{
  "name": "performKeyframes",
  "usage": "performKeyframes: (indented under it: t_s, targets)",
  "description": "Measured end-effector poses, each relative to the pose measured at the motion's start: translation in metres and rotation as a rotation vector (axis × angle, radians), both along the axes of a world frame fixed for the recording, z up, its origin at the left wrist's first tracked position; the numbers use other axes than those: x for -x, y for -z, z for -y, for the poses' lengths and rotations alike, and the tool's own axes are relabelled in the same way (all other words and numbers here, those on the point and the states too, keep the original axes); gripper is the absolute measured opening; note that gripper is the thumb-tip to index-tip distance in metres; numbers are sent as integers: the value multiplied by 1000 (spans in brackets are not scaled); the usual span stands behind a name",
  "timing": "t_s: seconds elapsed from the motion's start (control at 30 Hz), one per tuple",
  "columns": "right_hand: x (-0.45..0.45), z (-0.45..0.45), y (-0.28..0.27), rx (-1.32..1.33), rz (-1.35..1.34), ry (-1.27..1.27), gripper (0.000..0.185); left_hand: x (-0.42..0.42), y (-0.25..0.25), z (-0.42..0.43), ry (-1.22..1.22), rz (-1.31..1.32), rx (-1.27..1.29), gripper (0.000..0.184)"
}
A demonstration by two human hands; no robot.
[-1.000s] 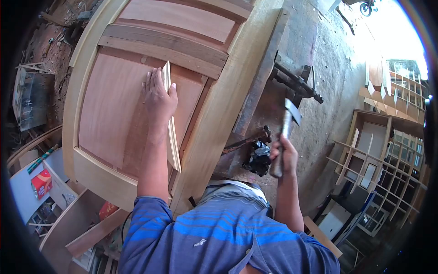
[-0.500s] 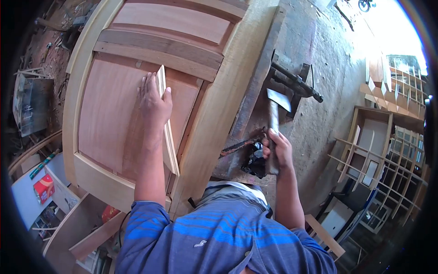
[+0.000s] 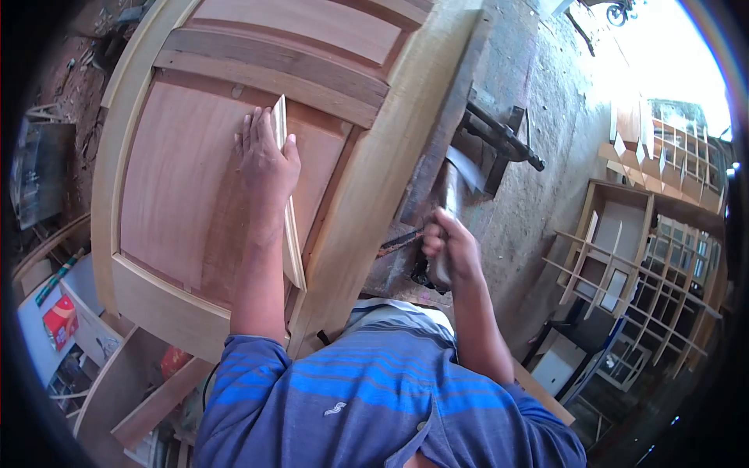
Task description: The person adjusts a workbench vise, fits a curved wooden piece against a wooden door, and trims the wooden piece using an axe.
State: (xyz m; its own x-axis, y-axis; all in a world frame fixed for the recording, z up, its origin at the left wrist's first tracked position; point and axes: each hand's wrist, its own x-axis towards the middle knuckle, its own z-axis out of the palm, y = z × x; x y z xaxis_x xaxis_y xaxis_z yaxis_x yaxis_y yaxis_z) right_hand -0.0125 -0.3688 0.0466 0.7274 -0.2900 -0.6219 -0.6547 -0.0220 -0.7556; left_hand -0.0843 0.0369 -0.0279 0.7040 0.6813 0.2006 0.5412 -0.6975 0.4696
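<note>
A panelled wooden door [image 3: 172,312] lies in front of me, with a pale wood moulding strip [image 3: 293,242] slanting over its lower panel. My left hand [image 3: 268,160] straddles the strip, fingers extended on the left and thumb on the right. The palm covers part of the strip. To the right of the door, my right hand [image 3: 452,246] is wrapped round the handle of a short adze-like tool [image 3: 465,168] with a broad metal blade. The blade is blurred and points away from me, above the workbench.
Beside the door runs a dark workbench [image 3: 507,70], with a metal clamp [image 3: 507,136] on it. A black item [image 3: 421,273] is partly hidden behind my right hand. Wooden lattice frames [image 3: 640,273] stand at the right. Boards [image 3: 160,402] lie at the lower left.
My right hand and the tool have moved left, closer to the door's edge. My left hand stays on the moulding strip. The whole view has shifted slightly.
</note>
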Motion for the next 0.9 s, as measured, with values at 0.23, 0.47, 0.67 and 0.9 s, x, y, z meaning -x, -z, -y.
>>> performKeyframes:
  t_s: [0.23, 0.47, 0.67, 0.9]
  targets:
    - [8, -26, -1, -362, -49, -136, 21, 1, -5, -1, 24, -26, -6, 64]
    - [0, -54, 10, -459, -109, -208, 23, -1, -3, -1, 16, -10, 40, 64]
    - [1, -47, 9, -384, -32, -458, 23, -4, -21, 4, 15, -108, 99, 67]
    - [-5, 165, -54, -91, 192, -10, 25, -4, -16, 2, 16, -144, 122, 69]
